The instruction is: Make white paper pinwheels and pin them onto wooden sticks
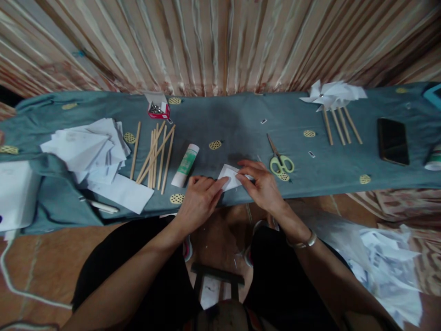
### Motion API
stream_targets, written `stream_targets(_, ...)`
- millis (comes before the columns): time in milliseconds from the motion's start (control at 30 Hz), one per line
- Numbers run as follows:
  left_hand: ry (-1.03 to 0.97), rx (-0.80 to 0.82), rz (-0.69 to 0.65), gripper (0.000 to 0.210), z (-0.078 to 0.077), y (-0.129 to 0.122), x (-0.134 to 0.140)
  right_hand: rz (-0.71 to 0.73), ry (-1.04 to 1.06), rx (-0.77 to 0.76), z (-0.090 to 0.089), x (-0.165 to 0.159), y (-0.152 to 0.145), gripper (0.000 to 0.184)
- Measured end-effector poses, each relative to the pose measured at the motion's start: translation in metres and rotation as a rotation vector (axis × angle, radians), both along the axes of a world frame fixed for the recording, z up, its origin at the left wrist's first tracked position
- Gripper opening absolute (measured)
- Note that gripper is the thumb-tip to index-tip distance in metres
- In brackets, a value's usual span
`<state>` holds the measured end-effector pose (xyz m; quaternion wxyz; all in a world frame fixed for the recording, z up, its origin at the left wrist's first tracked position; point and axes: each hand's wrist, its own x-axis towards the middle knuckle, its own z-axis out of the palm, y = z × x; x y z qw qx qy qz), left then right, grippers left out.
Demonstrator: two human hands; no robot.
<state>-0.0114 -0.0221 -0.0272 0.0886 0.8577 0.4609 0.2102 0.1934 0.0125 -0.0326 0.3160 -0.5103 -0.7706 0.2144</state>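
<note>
A small piece of white paper (228, 176), folded over itself, lies at the front edge of the cloth-covered table between my hands. My left hand (201, 197) presses its left side down with the fingertips, the other fingers curled. At its right edge, my right hand (260, 181) pinches the paper between thumb and fingers. A green and white glue stick (186, 164) lies just left of my left hand. Beyond my right hand are scissors (280, 161) with light green handles, their blades pointing away from me. The undersides of my fingertips are hidden.
Left lie several wooden sticks (151, 158), a stack of paper squares (87, 147), a white pen (102, 206) and a red box (158, 109) of metal pins. Paper pinwheels (336, 96) on sticks and a phone (393, 141) lie right. A plastic bag (386, 257) of paper stands on the floor.
</note>
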Motion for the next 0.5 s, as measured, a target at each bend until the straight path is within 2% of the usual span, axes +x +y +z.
stream_targets(500, -0.001, -0.078, 0.051, 0.028, 0.001, 0.002, 0.000, -0.101, -0.036, 0.034, -0.008, -0.012, 0.003, 0.013)
